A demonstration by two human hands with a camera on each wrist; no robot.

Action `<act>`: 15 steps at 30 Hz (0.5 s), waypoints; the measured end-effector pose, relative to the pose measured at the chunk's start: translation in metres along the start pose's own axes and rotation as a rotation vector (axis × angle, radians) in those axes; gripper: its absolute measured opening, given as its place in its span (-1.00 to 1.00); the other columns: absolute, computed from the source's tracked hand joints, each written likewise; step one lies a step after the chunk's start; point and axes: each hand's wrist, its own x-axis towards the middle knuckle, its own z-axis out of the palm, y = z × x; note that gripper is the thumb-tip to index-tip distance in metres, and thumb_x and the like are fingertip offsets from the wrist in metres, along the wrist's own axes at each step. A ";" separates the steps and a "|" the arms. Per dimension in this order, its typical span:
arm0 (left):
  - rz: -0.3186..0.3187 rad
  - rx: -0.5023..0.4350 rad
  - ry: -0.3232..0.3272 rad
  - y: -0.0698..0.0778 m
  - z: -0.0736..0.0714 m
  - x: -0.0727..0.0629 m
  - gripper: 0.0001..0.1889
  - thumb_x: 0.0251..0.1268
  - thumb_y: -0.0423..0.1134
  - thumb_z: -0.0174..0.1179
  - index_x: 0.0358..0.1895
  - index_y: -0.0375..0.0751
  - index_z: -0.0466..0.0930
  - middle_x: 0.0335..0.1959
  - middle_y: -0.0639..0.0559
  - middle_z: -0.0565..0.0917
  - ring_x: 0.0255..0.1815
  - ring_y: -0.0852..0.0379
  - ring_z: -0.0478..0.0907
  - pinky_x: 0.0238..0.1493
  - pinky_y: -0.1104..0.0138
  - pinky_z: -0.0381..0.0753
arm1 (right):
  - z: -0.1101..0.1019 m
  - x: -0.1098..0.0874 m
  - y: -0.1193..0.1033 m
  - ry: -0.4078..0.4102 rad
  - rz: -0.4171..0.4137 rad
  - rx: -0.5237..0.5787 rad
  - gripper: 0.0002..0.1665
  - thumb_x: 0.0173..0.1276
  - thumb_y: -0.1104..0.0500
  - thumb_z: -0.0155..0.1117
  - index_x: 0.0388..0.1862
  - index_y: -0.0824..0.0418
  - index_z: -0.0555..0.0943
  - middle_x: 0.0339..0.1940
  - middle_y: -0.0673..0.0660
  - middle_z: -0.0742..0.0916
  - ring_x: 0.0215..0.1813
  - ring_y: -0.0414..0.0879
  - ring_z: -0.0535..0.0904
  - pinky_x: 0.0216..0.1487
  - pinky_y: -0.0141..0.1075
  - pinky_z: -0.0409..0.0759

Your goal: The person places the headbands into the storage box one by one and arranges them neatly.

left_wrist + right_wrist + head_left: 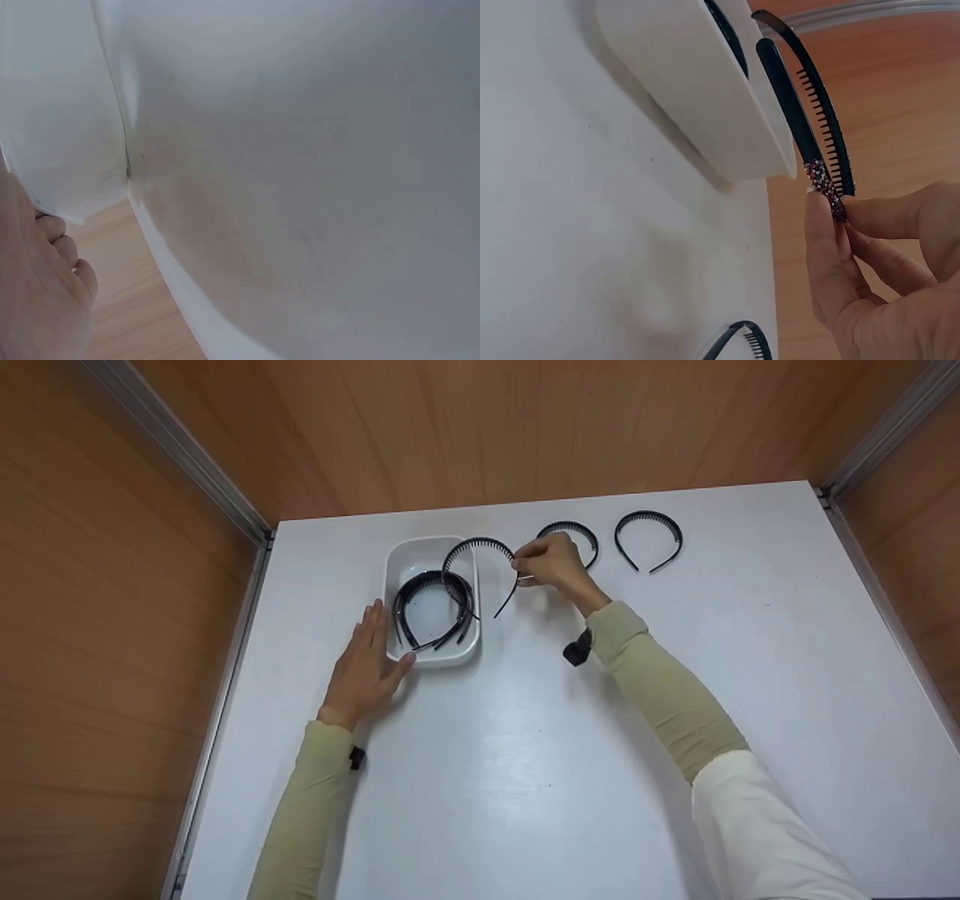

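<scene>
My right hand (553, 562) pinches a black toothed headband (480, 542) by its side, holding it up over the right rim of a white tub (442, 661). In the right wrist view, the pinched headband (826, 120) shows a band of multicoloured beads near the fingertips. Several black headbands (409, 619) lie bunched inside the tub. My left hand (361, 667) rests against the tub's left side near the front corner, fingers straight and thumb spread along the front. The left wrist view shows that hand (45, 277) beside the tub's wall (64, 112).
Right of the tub, one black headband (576, 525) lies partly hidden behind my right hand. Another headband (679, 536) lies farther right on the white table (510, 780). Wooden panels (525, 427) rise behind the table and at both sides.
</scene>
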 end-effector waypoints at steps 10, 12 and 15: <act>0.006 0.020 0.018 0.000 -0.001 0.003 -0.01 0.63 0.31 -0.02 0.78 -0.23 -0.23 0.82 -0.08 -0.17 0.83 -0.06 -0.23 0.82 0.08 -0.13 | 0.022 0.005 -0.003 -0.017 -0.024 0.007 -0.76 0.45 0.34 0.42 0.04 0.40 0.78 -0.04 0.23 0.78 -0.03 0.03 0.82 -0.09 -0.31 0.86; 0.002 0.023 0.014 0.000 -0.001 0.003 -0.01 0.63 0.31 -0.03 0.78 -0.22 -0.24 0.82 -0.07 -0.17 0.83 -0.04 -0.24 0.82 0.10 -0.14 | 0.027 0.006 -0.002 -0.018 -0.028 0.014 -0.77 0.45 0.35 0.42 0.03 0.41 0.78 -0.06 0.23 0.78 -0.11 -0.03 0.82 -0.10 -0.31 0.86; 0.006 0.018 0.013 0.000 -0.003 0.003 -0.01 0.63 0.30 -0.01 0.78 -0.23 -0.22 0.82 -0.09 -0.17 0.83 -0.07 -0.23 0.82 0.08 -0.14 | 0.035 0.007 0.000 -0.019 -0.030 0.022 -0.78 0.44 0.36 0.42 0.01 0.41 0.79 -0.11 0.21 0.77 -0.24 -0.11 0.80 -0.10 -0.31 0.86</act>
